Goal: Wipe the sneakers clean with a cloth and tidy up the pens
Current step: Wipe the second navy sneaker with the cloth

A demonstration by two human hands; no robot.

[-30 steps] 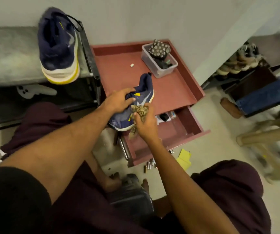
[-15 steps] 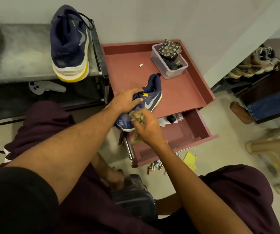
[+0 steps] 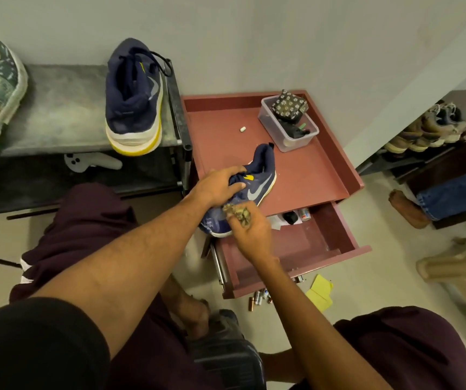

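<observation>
The main risk, as I judge it, is the sneaker (image 3: 257, 181) itself. It lies at the front left corner of the red bench (image 3: 305, 175) with its toe past the front edge, above the open drawer (image 3: 319, 243). A hard rub toward the toe could tip it into the drawer or onto the floor. The left hand (image 3: 217, 187) grips it over the laces, which steadies it only if that hold stays firm. The right hand (image 3: 251, 235) is closed around a bunched cloth (image 3: 239, 213) at the sneaker's side near the toe. So small a wad could slip out, or only smear the dirt. A lesser risk is that no pens can be made out, so the small cylinders (image 3: 257, 298) on the floor below the drawer front may get missed. The room has a pale wall and pale floor. A grey shelf (image 3: 65, 114) stands left of the bench and carries the second sneaker (image 3: 133, 99) at its right end. A clear box (image 3: 282, 142) sits at the bench's back right corner, and a tiny white bit (image 3: 243, 129) lies near the middle.
</observation>
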